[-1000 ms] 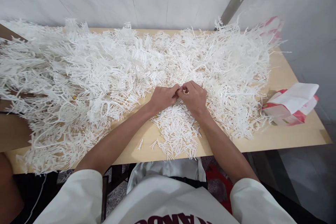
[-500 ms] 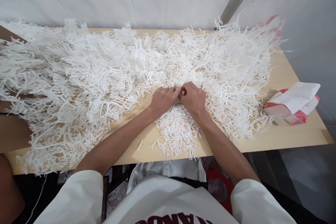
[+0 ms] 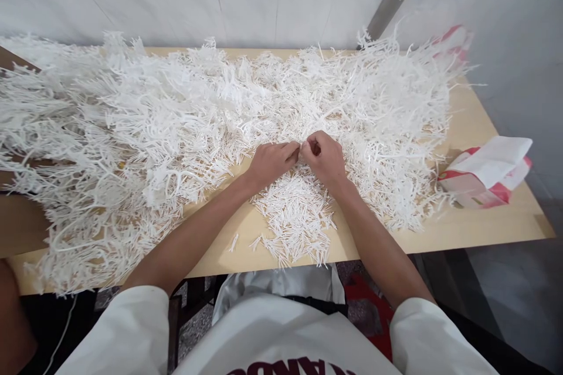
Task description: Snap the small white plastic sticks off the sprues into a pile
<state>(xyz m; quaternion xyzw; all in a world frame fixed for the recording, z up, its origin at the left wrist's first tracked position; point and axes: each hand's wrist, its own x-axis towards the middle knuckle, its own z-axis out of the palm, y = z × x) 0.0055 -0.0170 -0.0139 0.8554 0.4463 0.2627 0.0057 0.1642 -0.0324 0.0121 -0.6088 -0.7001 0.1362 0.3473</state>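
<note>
I see a pale wooden bench [image 3: 475,227], most of it covered by a tangled heap of white strands [image 3: 153,117]. In front of the heap, a smaller pile of short white sticks [image 3: 301,217] reaches the near edge. A red-and-white packet [image 3: 475,187] sits toward the right end. The left hand [image 3: 273,161] and right hand [image 3: 324,156] meet above the back of the smaller pile, fingers curled, tips together; I can't tell whether they pinch a strand. A stray bit [image 3: 234,242] lies to the left.

Strands [image 3: 158,123] lie on the table [image 3: 470,111], left of a packet [image 3: 488,173].
</note>
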